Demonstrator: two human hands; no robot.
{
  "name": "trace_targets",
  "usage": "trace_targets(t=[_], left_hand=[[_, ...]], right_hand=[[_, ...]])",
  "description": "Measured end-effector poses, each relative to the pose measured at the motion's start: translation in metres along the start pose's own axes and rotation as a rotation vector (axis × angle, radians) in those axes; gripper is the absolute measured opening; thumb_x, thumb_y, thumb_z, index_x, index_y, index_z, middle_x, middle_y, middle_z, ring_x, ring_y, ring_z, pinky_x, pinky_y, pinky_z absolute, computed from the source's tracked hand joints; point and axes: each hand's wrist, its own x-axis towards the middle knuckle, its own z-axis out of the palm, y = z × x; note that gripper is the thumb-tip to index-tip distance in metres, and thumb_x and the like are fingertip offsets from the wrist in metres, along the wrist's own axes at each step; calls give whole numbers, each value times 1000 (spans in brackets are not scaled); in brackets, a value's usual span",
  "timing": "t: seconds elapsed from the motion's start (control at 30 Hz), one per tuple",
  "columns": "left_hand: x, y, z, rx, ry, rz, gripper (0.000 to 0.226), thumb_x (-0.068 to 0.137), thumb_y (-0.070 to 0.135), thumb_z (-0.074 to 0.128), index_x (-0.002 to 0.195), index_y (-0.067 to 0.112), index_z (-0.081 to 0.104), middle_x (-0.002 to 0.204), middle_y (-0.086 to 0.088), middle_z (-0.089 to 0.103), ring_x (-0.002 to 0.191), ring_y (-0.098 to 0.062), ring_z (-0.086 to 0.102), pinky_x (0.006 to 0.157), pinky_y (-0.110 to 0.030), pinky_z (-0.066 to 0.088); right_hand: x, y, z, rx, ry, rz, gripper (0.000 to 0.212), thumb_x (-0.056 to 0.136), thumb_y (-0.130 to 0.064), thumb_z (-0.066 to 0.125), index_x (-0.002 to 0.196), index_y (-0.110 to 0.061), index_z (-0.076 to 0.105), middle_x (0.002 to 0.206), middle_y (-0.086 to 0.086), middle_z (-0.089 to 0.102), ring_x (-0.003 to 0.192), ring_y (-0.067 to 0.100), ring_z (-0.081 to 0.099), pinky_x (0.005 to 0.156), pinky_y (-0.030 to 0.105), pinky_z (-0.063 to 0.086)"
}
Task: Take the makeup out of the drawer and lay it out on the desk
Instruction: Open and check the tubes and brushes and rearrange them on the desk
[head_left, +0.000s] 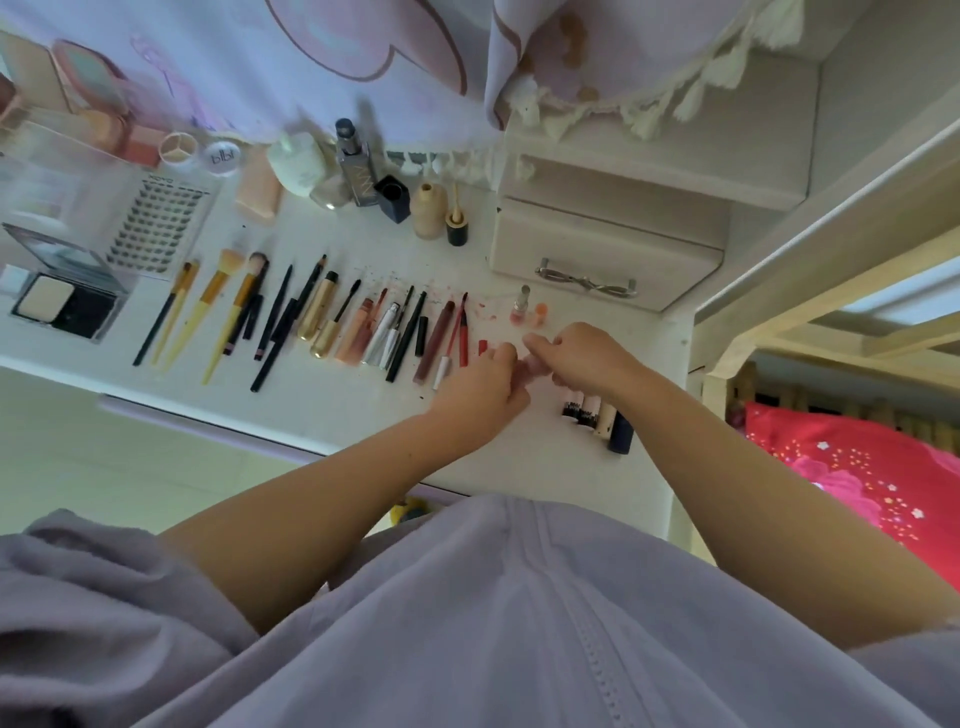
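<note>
Far to the left of our hands, an open powder compact (65, 301) lies on the white desk (332, 410), with a sheet of false lashes (158, 223) beyond it. Closer to our left hand, 4 makeup brushes (208, 306) lie side by side, then a run of dark pencils (280, 322), a gold mascara tube (319, 312) and several lip glosses and liners (415, 332) in a row that ends just left of the hand. Farther back from that row, bottles stand in a cluster, among them a grey foundation bottle (356, 166) and a beige bottle (428, 210).

Our left hand (480, 389) hovers over the desk with its fingers curled inward, and our right hand (582, 358) meets it, fingers likewise curled. Between them we hold a small pale pink item (530, 368); both hands pinch it, and we cannot tell what it is.

Just beyond our right hand stand a small pink bottle (521, 306) and an orange cap (540, 314). Behind those sits a small cream drawer unit (602, 260) with a bow-shaped handle. Just under our right wrist, 4 lipsticks (597, 418) stand close together on the desk.
</note>
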Motion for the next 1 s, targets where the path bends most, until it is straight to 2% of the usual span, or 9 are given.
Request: trace_targets(t=[0.1,0.2,0.27,0.4,0.53,0.63,0.73,0.87,1.0], left_hand=[[-4,-1,-23,-58,26,140,20,97,31,41,100,12,45,85,2,49,71,-19,50,57,-32,34],[-3,4,-46,-46,14,232,17,99,34,36,94,18,41,68,11,45,59,-8,45,50,-25,29],[-3,10,-59,-46,13,280,19,99,34,37,91,17,42,68,7,50,58,-10,48,49,-25,33],[-6,20,-72,-188,29,279,34,99,35,37,99,7,56,78,-3,61,71,-17,57,62,-30,45],[-6,21,-82,-323,69,265,35,98,33,41,96,4,61,74,-4,60,66,-11,53,62,-25,43],[-7,19,-92,-321,49,295,27,98,32,41,92,13,59,64,9,50,55,1,44,53,-11,36],[-9,18,-97,-257,14,350,23,99,32,40,89,18,56,64,10,47,56,-1,44,53,-14,35],[-9,11,-104,-335,-14,308,29,99,31,39,92,12,60,61,11,46,50,4,44,51,-12,35],[-10,9,-106,-292,-69,301,33,99,32,38,93,8,59,61,9,45,49,0,40,53,-18,35]], right_hand=[[-15,-2,-14,322,-42,-52,54,92,-57,42,89,-10,71,55,-4,47,47,11,40,47,21,32],[-30,-5,-20,567,5,-128,42,94,-48,45,86,-17,71,47,-9,40,42,7,32,41,18,28],[-37,-6,-20,629,62,-163,41,97,-45,43,86,-17,71,45,-12,41,41,6,32,41,18,29],[-50,-7,-20,633,173,-297,42,98,-40,41,84,-6,63,46,-13,39,43,5,31,44,20,29],[-59,-14,-33,600,128,-380,23,99,-35,42,90,-19,57,66,-12,55,56,4,45,49,19,38],[-64,-17,-49,546,0,-312,34,96,-47,42,102,-25,67,70,-4,57,55,6,46,47,17,37],[-68,-22,-58,505,-94,-293,47,99,-47,33,104,-22,72,55,-5,41,48,9,30,42,17,28],[-71,-26,-62,558,-131,-291,24,96,-33,51,106,-14,60,79,0,58,64,8,48,53,19,40],[-72,-28,-67,584,-186,-160,37,93,-45,50,110,-15,66,73,-2,65,57,6,51,48,16,41]])
